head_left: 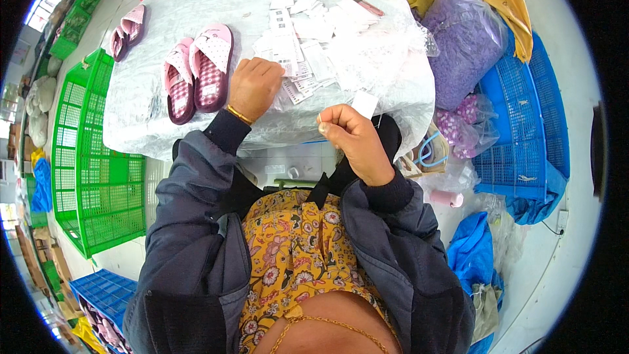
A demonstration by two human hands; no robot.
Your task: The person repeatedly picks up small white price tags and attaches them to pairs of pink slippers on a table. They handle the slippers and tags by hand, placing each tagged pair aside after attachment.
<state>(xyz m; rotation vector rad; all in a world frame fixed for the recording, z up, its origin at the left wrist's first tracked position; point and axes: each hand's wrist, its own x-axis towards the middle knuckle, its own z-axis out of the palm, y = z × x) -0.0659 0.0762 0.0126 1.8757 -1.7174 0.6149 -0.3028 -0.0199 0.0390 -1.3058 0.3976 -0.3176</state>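
A small white paper tag (pixel 365 103) was pinched between the curled fingers of the right hand (pixel 354 141), held just off the near edge of the table (pixel 131 118) and just above the knuckles. The left hand (pixel 254 86) was laid knuckles-up on the table, its fingers bent down onto the near edge of a loose heap of white tags (pixel 308 39); whether anything was gripped beneath them could not be told. The held tag was seen as a flat, plain rectangle, slightly tilted. The tabletop was covered in crinkled, translucent white plastic sheeting. A pair of pink checked slippers (pixel 196 72) with soft fabric straps was set just left of the left hand, with a second pair (pixel 128 29) farther off. Green plastic lattice crates (pixel 92 170) were stood to the left.
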